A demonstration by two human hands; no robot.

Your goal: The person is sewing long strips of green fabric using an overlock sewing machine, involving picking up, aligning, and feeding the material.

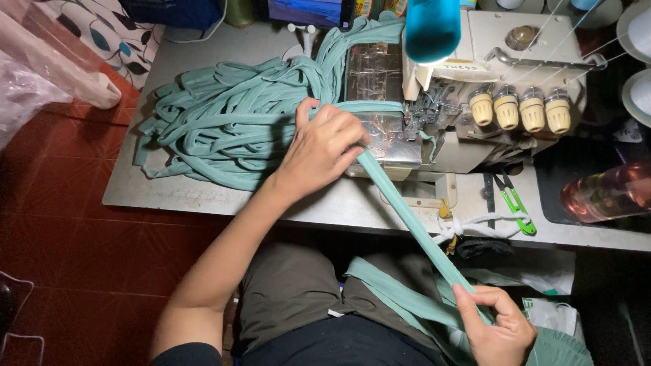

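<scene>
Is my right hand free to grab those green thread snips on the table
Probably not right away: the right hand is pinching the teal fabric strip down by the lap. The green snips lie uncovered on the table just above it, nothing between.

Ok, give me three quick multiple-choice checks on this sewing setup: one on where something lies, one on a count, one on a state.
1. Where does the heap of teal fabric strip lie?
A. on the table left of the sewing machine
B. on the floor
C. on the person's lap

2. How many cream tension knobs stand in a row on the sewing machine?
A. two
B. four
C. six

3. What does the right hand do?
A. rests open on the table
B. holds the green thread snips
C. pinches the teal strip near the lap

Key: 1 A, the heap covers the grey table left of the machine. 2 B, four knobs show side by side. 3 C, its fingers close on the strip while the left hand presses it at the machine.
</scene>
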